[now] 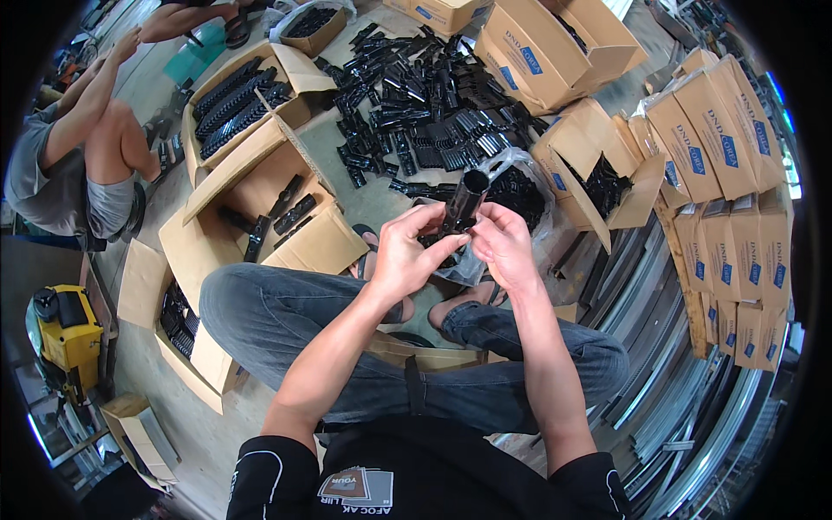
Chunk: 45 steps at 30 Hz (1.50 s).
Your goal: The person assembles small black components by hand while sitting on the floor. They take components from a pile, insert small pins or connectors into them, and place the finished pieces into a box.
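A glossy black tubular part [469, 192] with a round open end is held upright above my knees. My left hand [406, 250] is closed around its lower portion, thumb across the front. From the other side my right hand [505, 247] pinches at the tube's lower side; whether a smaller piece sits between those fingertips I cannot make out. Just beyond my hands, a clear plastic bag [553, 208] holds small black pieces, partly hidden by the hands. To the left, an open cardboard box [198, 245] contains a few similar black tubular parts [295, 214].
A large heap of black parts [433, 104] covers the floor ahead. Boxes of black parts stand left [247, 104] and right [598, 173]. Stacked cartons [724, 147] and long metal bars [667, 347] lie at right. Another person [82, 165] sits at far left, near a yellow machine [65, 329].
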Each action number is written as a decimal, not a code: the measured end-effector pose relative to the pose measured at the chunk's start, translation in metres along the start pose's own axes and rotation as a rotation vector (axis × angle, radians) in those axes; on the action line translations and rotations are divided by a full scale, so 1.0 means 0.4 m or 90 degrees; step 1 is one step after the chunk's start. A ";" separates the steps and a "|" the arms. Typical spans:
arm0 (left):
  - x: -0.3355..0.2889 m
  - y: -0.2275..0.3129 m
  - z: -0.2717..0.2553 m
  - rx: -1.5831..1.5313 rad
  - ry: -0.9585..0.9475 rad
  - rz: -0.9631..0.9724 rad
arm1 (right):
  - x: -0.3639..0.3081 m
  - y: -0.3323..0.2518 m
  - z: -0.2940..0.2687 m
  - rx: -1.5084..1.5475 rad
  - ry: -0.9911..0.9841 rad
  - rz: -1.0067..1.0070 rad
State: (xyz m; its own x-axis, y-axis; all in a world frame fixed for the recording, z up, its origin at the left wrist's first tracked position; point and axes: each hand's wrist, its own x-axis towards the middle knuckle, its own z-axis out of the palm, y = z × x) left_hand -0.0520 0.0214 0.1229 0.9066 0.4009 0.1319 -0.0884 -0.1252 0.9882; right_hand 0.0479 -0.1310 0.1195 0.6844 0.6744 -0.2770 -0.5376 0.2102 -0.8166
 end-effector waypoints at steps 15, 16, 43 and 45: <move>-0.003 0.007 0.001 -0.017 -0.016 -0.011 | -0.015 0.011 0.025 0.024 0.021 -0.032; -0.003 0.008 0.000 -0.036 -0.016 -0.019 | -0.016 0.013 0.028 0.019 0.024 -0.041; 0.004 -0.002 -0.007 0.193 0.059 0.012 | -0.026 0.045 0.049 -0.268 0.060 -0.133; -0.003 0.002 0.000 0.335 0.039 0.038 | -0.021 0.049 0.054 -0.251 0.094 -0.113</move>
State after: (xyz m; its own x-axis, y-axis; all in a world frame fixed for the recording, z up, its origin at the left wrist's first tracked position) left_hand -0.0529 0.0207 0.1236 0.8790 0.4300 0.2062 0.0944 -0.5806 0.8087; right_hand 0.0210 -0.1171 0.1168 0.8271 0.5385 -0.1612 -0.1967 0.0087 -0.9804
